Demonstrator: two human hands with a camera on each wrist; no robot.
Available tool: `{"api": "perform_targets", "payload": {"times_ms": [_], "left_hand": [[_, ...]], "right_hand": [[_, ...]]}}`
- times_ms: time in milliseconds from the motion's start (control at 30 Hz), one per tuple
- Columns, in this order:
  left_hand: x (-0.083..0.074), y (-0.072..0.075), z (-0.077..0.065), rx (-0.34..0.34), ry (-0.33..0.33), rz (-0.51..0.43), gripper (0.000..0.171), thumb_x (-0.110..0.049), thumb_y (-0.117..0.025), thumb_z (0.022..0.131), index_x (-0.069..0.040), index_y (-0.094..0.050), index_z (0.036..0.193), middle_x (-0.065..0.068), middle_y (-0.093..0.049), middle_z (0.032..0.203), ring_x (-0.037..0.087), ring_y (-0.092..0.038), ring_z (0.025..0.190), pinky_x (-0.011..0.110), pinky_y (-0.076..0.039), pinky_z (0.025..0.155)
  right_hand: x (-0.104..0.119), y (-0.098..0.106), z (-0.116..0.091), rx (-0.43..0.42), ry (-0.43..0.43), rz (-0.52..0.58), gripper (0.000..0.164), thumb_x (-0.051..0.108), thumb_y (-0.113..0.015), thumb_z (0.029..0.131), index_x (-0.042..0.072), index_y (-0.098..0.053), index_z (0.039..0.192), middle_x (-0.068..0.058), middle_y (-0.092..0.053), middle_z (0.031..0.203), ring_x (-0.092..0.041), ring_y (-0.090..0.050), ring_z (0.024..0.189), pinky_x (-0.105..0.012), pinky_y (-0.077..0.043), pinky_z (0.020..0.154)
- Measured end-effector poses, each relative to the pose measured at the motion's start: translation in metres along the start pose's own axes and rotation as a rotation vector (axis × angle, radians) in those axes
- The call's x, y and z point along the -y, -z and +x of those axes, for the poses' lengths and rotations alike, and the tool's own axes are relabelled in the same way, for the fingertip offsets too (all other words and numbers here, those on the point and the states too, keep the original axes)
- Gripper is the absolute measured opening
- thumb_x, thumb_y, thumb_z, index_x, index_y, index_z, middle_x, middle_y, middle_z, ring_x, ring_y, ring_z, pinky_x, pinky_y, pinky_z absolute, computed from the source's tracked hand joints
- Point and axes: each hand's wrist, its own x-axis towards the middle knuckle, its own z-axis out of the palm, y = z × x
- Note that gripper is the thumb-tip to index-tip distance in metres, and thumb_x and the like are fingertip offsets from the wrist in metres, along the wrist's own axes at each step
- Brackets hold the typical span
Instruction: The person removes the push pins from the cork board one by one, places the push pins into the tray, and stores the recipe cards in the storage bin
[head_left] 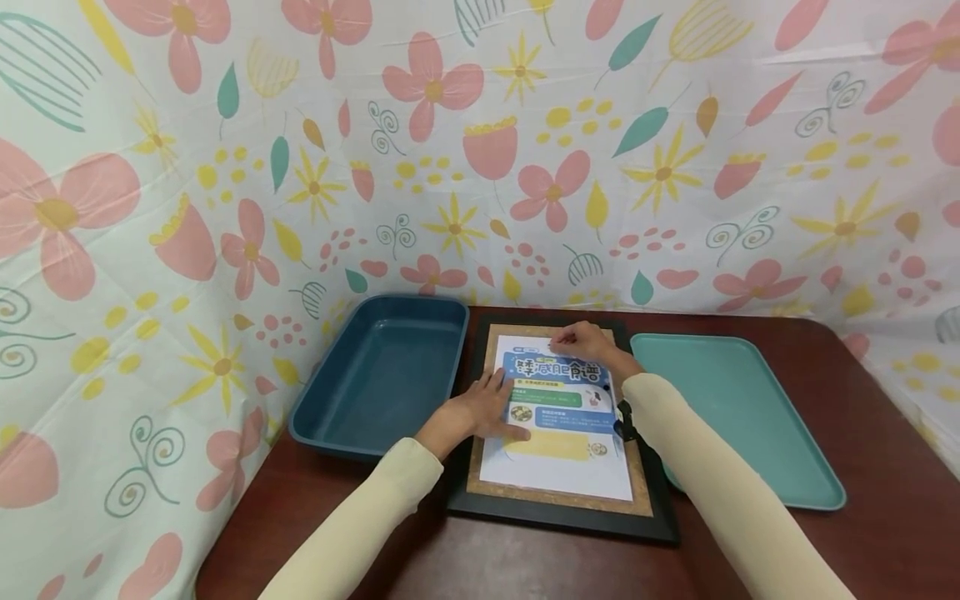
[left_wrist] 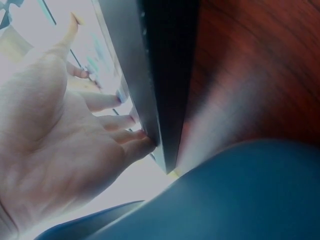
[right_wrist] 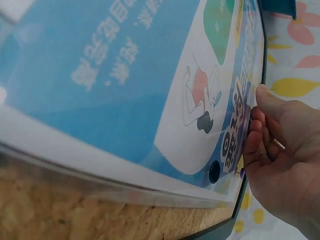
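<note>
A printed poster [head_left: 551, 468], partly in a clear plastic layer, lies on a cork board [head_left: 555, 498] with a black frame [head_left: 562, 522]. My left hand [head_left: 483, 408] rests flat across the poster's left side, fingers spread; the left wrist view shows its palm [left_wrist: 55, 135] beside the frame's edge. At the poster's top, my right hand [head_left: 585, 343] has its fingers bent, thumb and fingertips together on what looks like a small push pin, mostly hidden. A dark push pin [right_wrist: 214, 171] stands on the poster's right side, and a small purple piece [right_wrist: 242, 173] shows near the right hand.
To the left stands a deep dark-blue tray [head_left: 375, 383], close to the frame. A flat teal tray [head_left: 738, 408] lies on the right, beside my right forearm. Both are on a dark brown table [head_left: 570, 567]. Behind hangs a flowered cloth [head_left: 510, 217].
</note>
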Motion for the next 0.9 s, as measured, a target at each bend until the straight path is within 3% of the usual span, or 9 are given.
{"api": "perform_targets", "payload": {"times_ms": [433,900], "left_hand": [[0.001,0.000,-0.002,-0.010,-0.013,-0.022,0.107,-0.072,-0.058,0.094,-0.010,-0.012,0.168,0.014,-0.002,0.174,0.033,-0.002,0.160,0.045,-0.018,0.127],[0.001,-0.002,-0.001,-0.019,-0.018,-0.020,0.107,-0.072,-0.058,0.095,-0.010,-0.012,0.168,0.014,-0.002,0.174,0.034,-0.002,0.160,0.046,-0.018,0.127]], "right_hand": [[-0.001,0.004,-0.006,-0.016,0.020,0.013,0.020,0.021,-0.068,0.103,0.005,-0.075,0.113,-0.014,-0.073,0.111,-0.026,-0.065,0.095,-0.042,-0.052,0.092],[-0.001,0.007,-0.011,-0.041,0.100,0.006,0.011,0.013,-0.066,0.103,0.003,-0.071,0.106,-0.013,-0.073,0.107,-0.029,-0.069,0.102,-0.047,-0.054,0.094]]}}
